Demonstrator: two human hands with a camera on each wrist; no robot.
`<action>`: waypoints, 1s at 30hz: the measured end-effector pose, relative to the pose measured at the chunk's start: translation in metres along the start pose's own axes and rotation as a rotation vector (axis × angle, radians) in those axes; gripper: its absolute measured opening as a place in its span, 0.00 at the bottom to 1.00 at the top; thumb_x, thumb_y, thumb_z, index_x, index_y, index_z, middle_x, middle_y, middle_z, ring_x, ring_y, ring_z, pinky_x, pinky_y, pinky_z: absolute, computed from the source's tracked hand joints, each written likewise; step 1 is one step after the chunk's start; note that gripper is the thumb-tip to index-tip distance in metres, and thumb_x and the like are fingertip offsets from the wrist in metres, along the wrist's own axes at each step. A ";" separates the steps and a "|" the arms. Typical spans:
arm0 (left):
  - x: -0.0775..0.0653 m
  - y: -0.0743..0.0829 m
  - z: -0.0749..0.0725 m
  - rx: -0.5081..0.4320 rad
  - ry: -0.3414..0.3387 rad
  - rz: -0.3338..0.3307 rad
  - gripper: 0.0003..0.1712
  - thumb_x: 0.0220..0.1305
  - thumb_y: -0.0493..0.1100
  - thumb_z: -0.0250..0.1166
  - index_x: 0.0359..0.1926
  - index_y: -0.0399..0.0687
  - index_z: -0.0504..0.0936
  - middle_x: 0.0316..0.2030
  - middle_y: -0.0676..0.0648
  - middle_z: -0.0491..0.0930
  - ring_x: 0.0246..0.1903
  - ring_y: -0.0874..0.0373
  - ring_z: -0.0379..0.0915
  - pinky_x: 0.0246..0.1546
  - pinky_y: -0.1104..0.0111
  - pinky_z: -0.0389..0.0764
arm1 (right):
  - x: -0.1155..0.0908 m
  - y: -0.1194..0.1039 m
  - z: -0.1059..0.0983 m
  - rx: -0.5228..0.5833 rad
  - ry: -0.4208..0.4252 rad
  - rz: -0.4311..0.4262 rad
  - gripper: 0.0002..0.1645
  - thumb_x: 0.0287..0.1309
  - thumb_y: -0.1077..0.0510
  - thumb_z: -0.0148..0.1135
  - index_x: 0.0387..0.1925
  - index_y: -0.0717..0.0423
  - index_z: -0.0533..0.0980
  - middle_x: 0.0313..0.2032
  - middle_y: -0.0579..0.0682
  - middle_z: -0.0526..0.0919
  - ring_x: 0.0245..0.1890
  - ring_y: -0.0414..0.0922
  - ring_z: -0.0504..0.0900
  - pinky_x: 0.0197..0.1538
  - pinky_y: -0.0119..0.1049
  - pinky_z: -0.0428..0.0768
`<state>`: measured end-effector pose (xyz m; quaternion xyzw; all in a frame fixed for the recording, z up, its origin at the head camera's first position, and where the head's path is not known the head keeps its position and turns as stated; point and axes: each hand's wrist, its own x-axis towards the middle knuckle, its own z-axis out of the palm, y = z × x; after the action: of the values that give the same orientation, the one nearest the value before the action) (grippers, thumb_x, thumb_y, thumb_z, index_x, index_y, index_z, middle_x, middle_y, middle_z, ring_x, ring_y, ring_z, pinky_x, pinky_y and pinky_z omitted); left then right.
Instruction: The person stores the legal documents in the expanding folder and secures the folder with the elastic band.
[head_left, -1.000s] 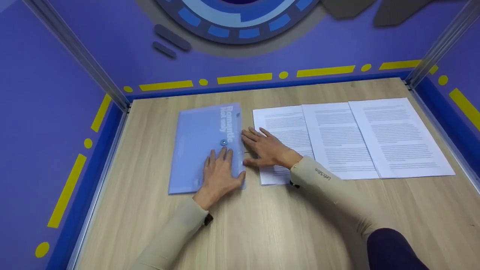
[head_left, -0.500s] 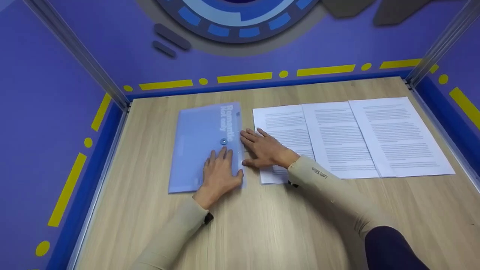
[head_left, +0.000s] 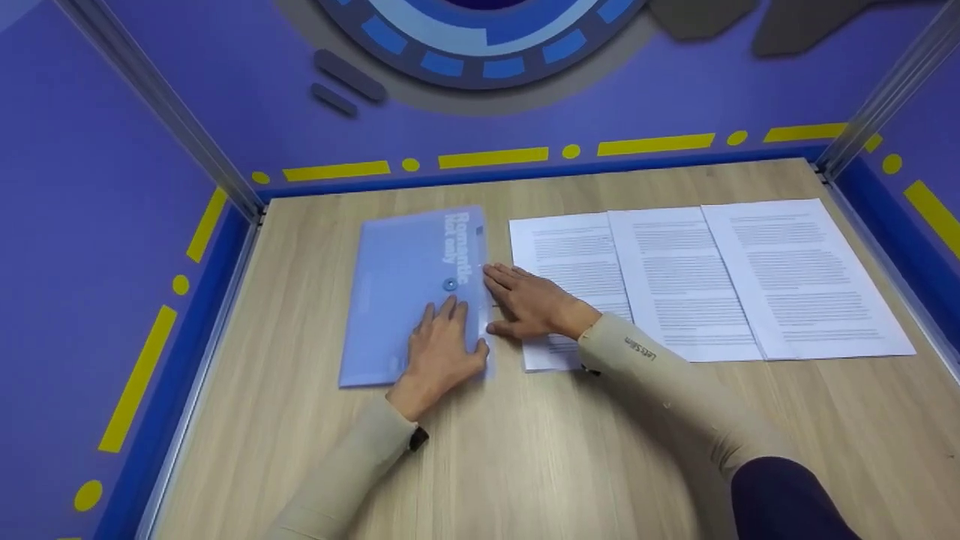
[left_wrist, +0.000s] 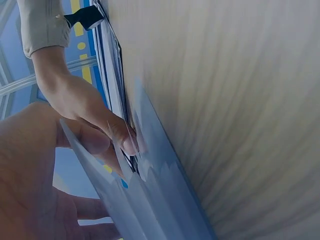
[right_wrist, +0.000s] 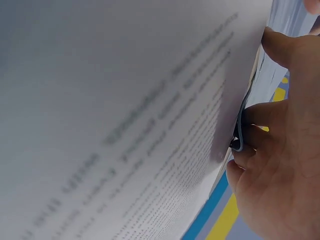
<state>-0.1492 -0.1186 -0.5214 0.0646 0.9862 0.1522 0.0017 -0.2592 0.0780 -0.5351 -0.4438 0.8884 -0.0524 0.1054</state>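
Note:
A translucent blue document wallet with white lettering and a snap button lies flat on the wooden table. My left hand rests on its lower right part, fingers extended toward the button and thumb out to the side. The pleated side of the wallet shows in the left wrist view. My right hand lies across from it, straight fingertips at the wallet's right edge. Beneath that hand and its wrist is the leftmost printed sheet, partly hidden. The right wrist view shows its printed lines at close range.
Two more printed sheets lie to the right, overlapping slightly side by side, the last sheet nearest the right wall. Blue panels with yellow marks and metal corner posts enclose the table at the back and sides.
The spread fingers of my right hand have drawn closer together at the wallet's edge. My left hand, the wallet and the sheets stay about where they were.

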 end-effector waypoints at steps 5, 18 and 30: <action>-0.001 0.000 -0.004 -0.009 0.019 0.011 0.41 0.67 0.56 0.65 0.74 0.36 0.74 0.75 0.34 0.71 0.72 0.25 0.66 0.65 0.34 0.77 | 0.000 0.001 -0.001 0.010 0.010 0.002 0.57 0.75 0.30 0.54 0.83 0.68 0.51 0.84 0.64 0.51 0.85 0.58 0.50 0.86 0.51 0.53; -0.003 -0.001 -0.033 -0.113 -0.005 -0.032 0.36 0.67 0.53 0.65 0.71 0.37 0.78 0.71 0.35 0.76 0.68 0.35 0.75 0.59 0.36 0.82 | 0.000 0.002 0.001 -0.004 0.022 -0.019 0.57 0.75 0.29 0.54 0.82 0.69 0.53 0.84 0.65 0.52 0.85 0.59 0.52 0.85 0.52 0.54; -0.005 -0.007 -0.063 -0.249 -0.046 -0.030 0.34 0.66 0.50 0.65 0.68 0.38 0.80 0.66 0.38 0.82 0.67 0.40 0.78 0.64 0.46 0.82 | 0.001 0.002 0.001 -0.005 -0.015 0.013 0.58 0.74 0.28 0.52 0.83 0.65 0.51 0.85 0.62 0.49 0.86 0.57 0.49 0.86 0.51 0.51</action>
<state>-0.1461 -0.1448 -0.4636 0.0524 0.9603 0.2718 0.0348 -0.2610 0.0784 -0.5366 -0.4386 0.8906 -0.0460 0.1114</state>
